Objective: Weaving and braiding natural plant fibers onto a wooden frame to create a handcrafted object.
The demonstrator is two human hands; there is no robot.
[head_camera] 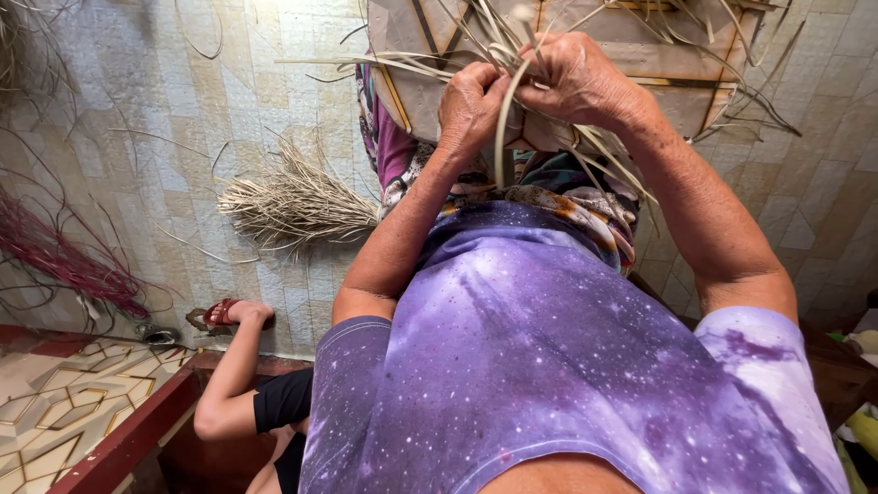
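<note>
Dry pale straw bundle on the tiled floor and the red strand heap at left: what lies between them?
Head view: mostly bare tiled floor between the straw bundle and the red strands, crossed by a few loose thin fibres.

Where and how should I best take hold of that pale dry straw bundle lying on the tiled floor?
Probably grip the pale dry straw bundle at its narrow gathered end beside the patterned cloth, coming down from above. The strands bunch tightly there, while the opposite end fans into loose tips that would likely slip apart.
</note>
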